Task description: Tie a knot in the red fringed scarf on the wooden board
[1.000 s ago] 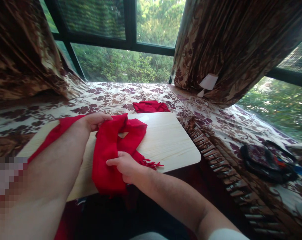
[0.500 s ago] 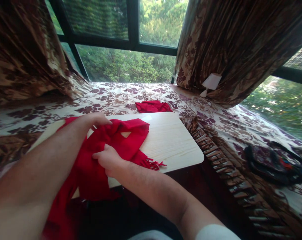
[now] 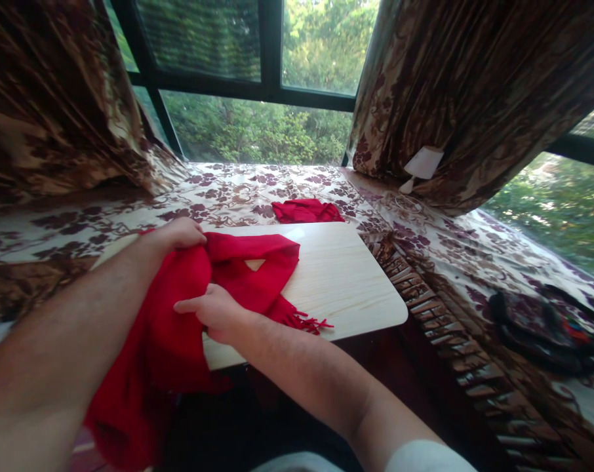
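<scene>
A red fringed scarf lies partly bunched on a pale wooden board, with its left part hanging over the near edge. My left hand grips the scarf's upper fold near the far side of the board, fingers closed over the cloth. Lower down, my right hand pinches the scarf's edge, its index finger stretched out along the fabric to the left. A triangular gap in the folds lets the board show through. The fringe points to the right across the board.
Beyond the board another folded red cloth rests on a floral cover. A small white lamp stands by the right curtain. At the right lies a dark bag. Windows are at the back.
My left hand has drawn the scarf's upper fold slightly left, and more cloth hangs at the lower left. My right hand stays at nearly the same spot. The view has shifted slightly.
</scene>
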The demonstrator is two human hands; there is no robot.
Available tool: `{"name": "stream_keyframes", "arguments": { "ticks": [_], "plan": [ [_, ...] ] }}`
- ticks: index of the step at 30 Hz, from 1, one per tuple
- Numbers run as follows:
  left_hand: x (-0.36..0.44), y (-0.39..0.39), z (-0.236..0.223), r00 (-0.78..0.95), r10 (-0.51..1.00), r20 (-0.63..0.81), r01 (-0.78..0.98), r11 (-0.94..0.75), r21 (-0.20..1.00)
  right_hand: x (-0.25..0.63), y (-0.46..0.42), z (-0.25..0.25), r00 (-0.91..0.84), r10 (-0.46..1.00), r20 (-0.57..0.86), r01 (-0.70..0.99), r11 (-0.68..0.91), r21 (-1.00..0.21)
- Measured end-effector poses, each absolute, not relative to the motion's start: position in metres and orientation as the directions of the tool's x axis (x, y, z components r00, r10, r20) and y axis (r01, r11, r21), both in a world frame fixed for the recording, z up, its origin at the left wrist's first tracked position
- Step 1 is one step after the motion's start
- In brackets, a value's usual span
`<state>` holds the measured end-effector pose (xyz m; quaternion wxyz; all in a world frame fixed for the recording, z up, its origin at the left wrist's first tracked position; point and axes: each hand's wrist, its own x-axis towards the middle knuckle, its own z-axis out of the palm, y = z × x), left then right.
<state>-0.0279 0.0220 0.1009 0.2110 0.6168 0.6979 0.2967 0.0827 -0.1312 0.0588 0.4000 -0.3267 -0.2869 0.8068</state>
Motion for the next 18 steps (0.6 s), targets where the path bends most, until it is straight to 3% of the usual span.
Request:
{"name": "stream_keyframes", "arguments": {
  "ticks": [3,9,14,16,18],
  "plan": [
    [-0.028,0.028,0.106,-0.129,0.989,0.074,0.788,0.057,0.613,0.078,-0.132,0.057,-0.471,0.835,-0.286,-0.451,-0.507,-0.735],
    [-0.013,0.040,0.125,-0.038,0.999,-0.036,0.987,0.044,0.156,0.070,-0.126,0.050,-0.378,0.878,-0.293,-0.522,-0.463,-0.716],
    [-0.008,0.032,0.129,-0.033,0.943,-0.332,0.997,0.056,0.061,0.079,-0.121,0.049,-0.328,0.895,-0.301,-0.567,-0.442,-0.695],
    [-0.011,0.030,0.127,-0.039,0.936,-0.349,0.999,0.046,0.010,0.082,-0.122,0.049,-0.347,0.885,-0.310,-0.541,-0.458,-0.705],
    [-0.015,0.030,0.126,-0.046,0.963,-0.267,0.999,0.039,-0.031,0.083,-0.124,0.050,-0.363,0.879,-0.308,-0.523,-0.466,-0.713]
  ]
}}
